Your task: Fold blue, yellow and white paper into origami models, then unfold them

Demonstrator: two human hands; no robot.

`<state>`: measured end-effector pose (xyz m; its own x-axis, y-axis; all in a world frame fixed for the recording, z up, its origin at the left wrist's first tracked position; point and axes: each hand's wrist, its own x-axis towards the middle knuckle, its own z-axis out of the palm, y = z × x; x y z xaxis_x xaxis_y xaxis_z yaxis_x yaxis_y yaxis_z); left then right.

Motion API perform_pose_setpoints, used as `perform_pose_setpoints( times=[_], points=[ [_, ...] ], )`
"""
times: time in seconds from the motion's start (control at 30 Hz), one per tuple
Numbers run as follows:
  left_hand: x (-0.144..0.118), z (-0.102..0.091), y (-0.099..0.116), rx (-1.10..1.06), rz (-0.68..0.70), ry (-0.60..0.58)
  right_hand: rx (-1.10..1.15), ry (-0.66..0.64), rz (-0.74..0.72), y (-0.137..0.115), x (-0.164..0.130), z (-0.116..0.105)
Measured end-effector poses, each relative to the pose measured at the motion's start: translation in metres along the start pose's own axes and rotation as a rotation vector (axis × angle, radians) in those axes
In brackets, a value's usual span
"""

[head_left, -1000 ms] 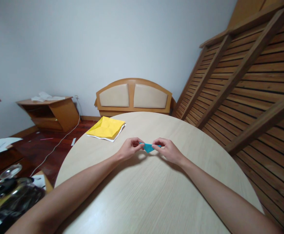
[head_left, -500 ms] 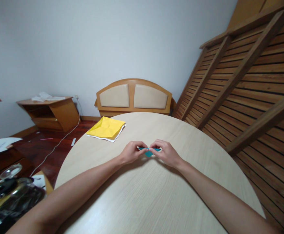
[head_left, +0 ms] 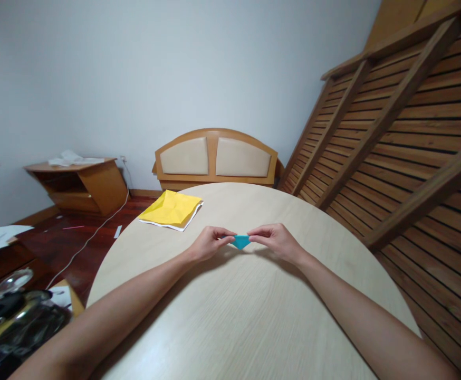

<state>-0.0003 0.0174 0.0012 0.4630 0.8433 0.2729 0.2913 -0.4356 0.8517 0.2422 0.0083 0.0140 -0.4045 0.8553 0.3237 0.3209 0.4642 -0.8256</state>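
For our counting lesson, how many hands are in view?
2: the left hand pinches one end of the blue piece, the right hand the other, both over the table.

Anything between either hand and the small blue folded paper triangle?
Nothing visible. The left hand and right hand pinch the small blue folded paper triangle from opposite sides. The creased yellow paper sheet lies apart, beyond the left hand, on the round pale wood-grain table.

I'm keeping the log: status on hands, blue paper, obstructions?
Left hand and right hand pinching blue paper at opposite ends. Visible part triangular. Yellow paper apart, farther left, out of the way.
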Motion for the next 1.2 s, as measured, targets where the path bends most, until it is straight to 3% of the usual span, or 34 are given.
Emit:
perform_pose_setpoints(
  times=[0.33,0.53,0.87,1.03,1.1,1.2],
  points=[
    [0.001,-0.003,-0.001,-0.074,-0.063,-0.014,-0.079,-0.007,-0.037,0.001,-0.002,-0.009],
    [0.002,-0.004,-0.007,-0.161,-0.066,0.029,-0.112,0.074,-0.043,-0.005,-0.002,-0.012],
    [-0.003,-0.004,0.0,0.081,0.162,0.055,-0.342,0.01,-0.156,-0.015,-0.002,0.0],
    [0.0,0.003,-0.003,0.072,0.071,0.281,-0.416,0.176,-0.182,-0.016,-0.001,0.01],
    [0.001,0.008,-0.003,-0.016,0.012,0.267,-0.449,0.266,-0.185,-0.015,-0.001,0.014],
    [0.002,0.016,0.0,-0.197,0.005,0.181,-0.477,0.291,-0.207,-0.011,-0.002,0.023]
  ],
)
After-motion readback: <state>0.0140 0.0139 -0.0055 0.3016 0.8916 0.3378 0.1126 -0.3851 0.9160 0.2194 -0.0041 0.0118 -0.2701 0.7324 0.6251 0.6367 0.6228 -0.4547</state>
